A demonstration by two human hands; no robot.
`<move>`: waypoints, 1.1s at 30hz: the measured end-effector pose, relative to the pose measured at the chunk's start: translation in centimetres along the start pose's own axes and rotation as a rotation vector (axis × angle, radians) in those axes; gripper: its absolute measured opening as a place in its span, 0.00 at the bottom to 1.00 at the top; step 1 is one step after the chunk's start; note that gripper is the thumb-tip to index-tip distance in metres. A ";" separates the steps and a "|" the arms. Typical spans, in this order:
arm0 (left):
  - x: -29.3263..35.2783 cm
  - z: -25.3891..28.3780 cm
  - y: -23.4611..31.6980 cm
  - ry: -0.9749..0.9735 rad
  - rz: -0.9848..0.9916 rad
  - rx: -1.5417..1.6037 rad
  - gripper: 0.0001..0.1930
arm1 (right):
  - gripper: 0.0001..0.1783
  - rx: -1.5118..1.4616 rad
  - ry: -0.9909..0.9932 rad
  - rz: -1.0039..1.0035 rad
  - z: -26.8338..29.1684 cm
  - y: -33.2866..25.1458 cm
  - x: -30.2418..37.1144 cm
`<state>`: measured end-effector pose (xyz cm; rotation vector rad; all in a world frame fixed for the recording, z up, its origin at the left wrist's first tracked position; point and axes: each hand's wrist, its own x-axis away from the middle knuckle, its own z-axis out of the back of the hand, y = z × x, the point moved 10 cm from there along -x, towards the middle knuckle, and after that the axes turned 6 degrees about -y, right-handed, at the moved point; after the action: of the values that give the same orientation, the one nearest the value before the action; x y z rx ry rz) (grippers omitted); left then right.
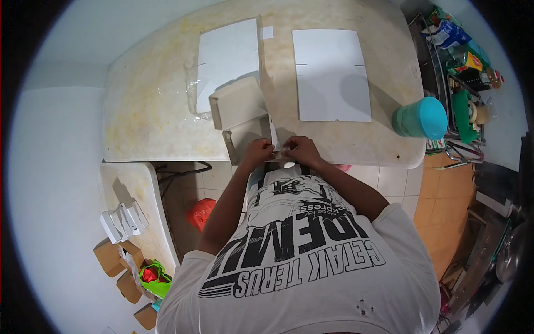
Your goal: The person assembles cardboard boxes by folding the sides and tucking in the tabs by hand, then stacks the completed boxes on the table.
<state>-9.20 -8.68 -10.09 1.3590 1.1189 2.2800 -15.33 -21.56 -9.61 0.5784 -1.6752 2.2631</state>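
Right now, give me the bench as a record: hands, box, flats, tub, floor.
left hand: fingers at the open cardboard box's near right corner; exact grip unclear
right hand: fingers just right of the left hand's, same corner; exact grip unclear
box: lid raised on the far side, beige inside showing
left flat: white cardboard with clear plastic along its left edge
right flat: white cardboard blank, slit at both sides
tub: teal tub, table's right side
floor: red plastic bag
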 end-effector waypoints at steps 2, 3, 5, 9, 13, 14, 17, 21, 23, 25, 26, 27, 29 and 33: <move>0.1 -0.4 0.5 -0.013 0.003 0.098 0.09 | 0.20 -0.064 0.107 0.024 1.2 -0.3 0.7; 0.1 -0.7 0.6 -0.020 0.004 0.195 0.08 | 0.21 -0.239 0.143 -0.085 1.5 1.0 1.2; -0.2 -1.2 -0.3 0.001 -0.023 0.330 0.09 | 0.22 -0.404 0.165 -0.186 1.2 2.5 1.4; -0.5 -2.4 -0.6 0.032 -0.096 0.520 0.10 | 0.18 -0.409 0.220 -0.073 1.3 3.3 0.8; -1.3 -2.4 -1.0 0.173 -0.028 0.473 0.12 | 0.12 -0.248 0.095 -0.003 1.2 1.1 0.4; -1.4 -1.8 -1.3 0.261 -0.011 0.373 0.14 | 0.12 -0.241 0.087 0.001 1.2 1.0 0.3; -1.5 -1.1 -0.7 0.369 0.064 0.229 0.18 | 0.09 -0.213 0.077 -0.039 1.4 2.1 0.0; -2.0 -0.7 -1.6 0.416 0.120 0.167 0.20 | 0.10 -0.197 0.013 -0.094 1.5 1.8 0.2; -1.7 -0.7 -0.4 0.385 0.084 0.104 0.19 | 0.10 -0.216 0.026 -0.116 2.0 2.2 0.2; -1.1 -0.5 0.5 0.358 0.051 0.039 0.18 | 0.13 -0.491 0.011 -0.165 1.4 4.2 -0.2; -1.0 -0.8 0.9 0.297 0.014 0.045 0.16 | 0.13 -0.492 0.013 -0.163 1.5 4.8 -0.6; -0.8 -1.2 1.4 0.235 -0.023 0.050 0.15 | 0.15 -0.450 0.004 -0.169 1.8 5.3 -1.2; 0.1 -1.4 2.4 0.178 -0.066 -0.054 0.14 | 0.17 -0.407 -0.003 -0.178 2.4 4.5 -1.1; 0.3 -2.3 2.6 0.156 -0.115 -0.236 0.13 | 0.20 -0.010 -0.029 -0.040 3.8 0.8 -1.2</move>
<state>-10.84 -11.36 -8.58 1.0183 0.9107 2.3769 -13.99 -25.38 -9.91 0.6398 -1.6725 2.2278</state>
